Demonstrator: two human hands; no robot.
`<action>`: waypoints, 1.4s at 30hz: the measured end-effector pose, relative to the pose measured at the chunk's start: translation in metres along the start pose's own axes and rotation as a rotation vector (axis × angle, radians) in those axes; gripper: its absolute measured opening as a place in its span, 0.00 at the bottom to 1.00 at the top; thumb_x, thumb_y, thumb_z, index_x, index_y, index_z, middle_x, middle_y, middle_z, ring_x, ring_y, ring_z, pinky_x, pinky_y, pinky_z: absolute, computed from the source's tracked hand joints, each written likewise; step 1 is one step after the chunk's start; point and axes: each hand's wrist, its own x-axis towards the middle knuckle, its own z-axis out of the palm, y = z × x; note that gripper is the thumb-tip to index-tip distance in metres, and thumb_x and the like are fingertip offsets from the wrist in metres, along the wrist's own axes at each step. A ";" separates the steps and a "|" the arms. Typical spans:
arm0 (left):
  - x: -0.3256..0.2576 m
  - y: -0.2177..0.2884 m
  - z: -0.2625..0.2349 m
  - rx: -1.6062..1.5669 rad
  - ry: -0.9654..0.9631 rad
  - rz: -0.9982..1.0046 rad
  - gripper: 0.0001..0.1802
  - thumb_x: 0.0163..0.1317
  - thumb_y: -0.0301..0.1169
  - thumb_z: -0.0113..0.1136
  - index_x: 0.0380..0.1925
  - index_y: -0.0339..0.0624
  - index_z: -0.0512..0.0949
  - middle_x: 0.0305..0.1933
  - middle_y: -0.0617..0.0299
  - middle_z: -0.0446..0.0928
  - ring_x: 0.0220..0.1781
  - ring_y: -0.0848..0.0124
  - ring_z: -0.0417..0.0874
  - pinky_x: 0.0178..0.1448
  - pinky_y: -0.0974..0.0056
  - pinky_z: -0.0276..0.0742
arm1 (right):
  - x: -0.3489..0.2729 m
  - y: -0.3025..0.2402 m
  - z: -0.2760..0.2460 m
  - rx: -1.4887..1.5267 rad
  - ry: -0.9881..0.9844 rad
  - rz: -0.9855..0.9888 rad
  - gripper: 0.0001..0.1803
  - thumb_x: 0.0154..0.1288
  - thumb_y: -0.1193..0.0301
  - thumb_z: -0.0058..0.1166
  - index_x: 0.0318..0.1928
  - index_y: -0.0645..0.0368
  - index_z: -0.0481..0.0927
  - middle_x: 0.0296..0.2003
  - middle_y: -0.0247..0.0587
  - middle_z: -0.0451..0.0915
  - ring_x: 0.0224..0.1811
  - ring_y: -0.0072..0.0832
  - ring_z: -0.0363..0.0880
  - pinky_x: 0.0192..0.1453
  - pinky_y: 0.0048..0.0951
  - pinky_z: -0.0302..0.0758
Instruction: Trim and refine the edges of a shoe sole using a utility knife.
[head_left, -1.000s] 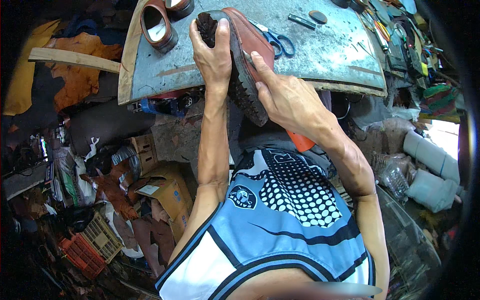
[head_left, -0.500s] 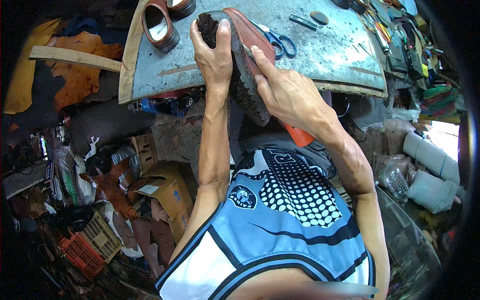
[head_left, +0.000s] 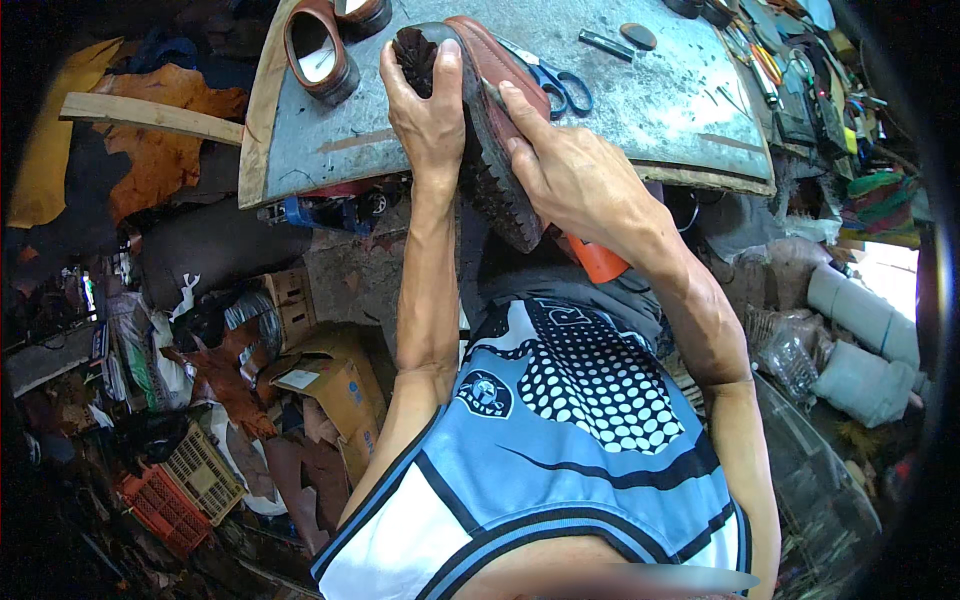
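Note:
A brown leather shoe (head_left: 508,72) with a dark, lugged sole (head_left: 492,190) is tilted on its side at the table's front edge. My left hand (head_left: 428,125) grips one end of it, thumb and fingers closed around the sole there. Along the seam of sole and upper lies my right hand (head_left: 585,185), index finger stretched forward and the other fingers curled. A thin pale tip (head_left: 491,92) shows by that fingertip; what the curled fingers hold is hidden. Below the right wrist is an orange object (head_left: 597,260), partly covered.
Blue-handled scissors (head_left: 565,92) lie behind the shoe on the worn worktable (head_left: 670,115). Another brown shoe (head_left: 320,55) stands at the left, a marker-like tool (head_left: 605,44) farther back. Tools crowd the right edge. Leather scraps (head_left: 165,130), a cardboard box (head_left: 340,385) and crates (head_left: 200,470) fill the left side.
My right hand has slid slightly away from me along the sole's edge. The left hand and the shoe hold almost the same place.

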 end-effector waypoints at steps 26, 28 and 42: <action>-0.003 0.005 0.002 -0.014 0.005 -0.032 0.35 0.68 0.48 0.60 0.61 0.28 0.67 0.51 0.49 0.78 0.52 0.62 0.79 0.59 0.58 0.73 | -0.021 0.000 0.003 -0.008 -0.074 -0.004 0.33 0.72 0.66 0.45 0.71 0.72 0.59 0.26 0.64 0.82 0.30 0.58 0.85 0.38 0.54 0.81; -0.003 0.007 0.002 -0.032 -0.004 -0.041 0.34 0.69 0.48 0.59 0.60 0.26 0.68 0.53 0.47 0.77 0.54 0.61 0.76 0.62 0.57 0.70 | -0.022 0.000 0.003 -0.021 -0.077 -0.017 0.33 0.72 0.66 0.45 0.71 0.72 0.58 0.27 0.64 0.83 0.30 0.57 0.85 0.38 0.54 0.81; -0.003 0.001 0.000 -0.023 0.002 -0.037 0.36 0.67 0.48 0.61 0.64 0.31 0.65 0.50 0.49 0.79 0.52 0.61 0.81 0.58 0.57 0.76 | -0.019 -0.003 -0.001 0.025 -0.097 0.030 0.33 0.72 0.65 0.43 0.72 0.70 0.59 0.28 0.65 0.83 0.32 0.59 0.84 0.43 0.55 0.80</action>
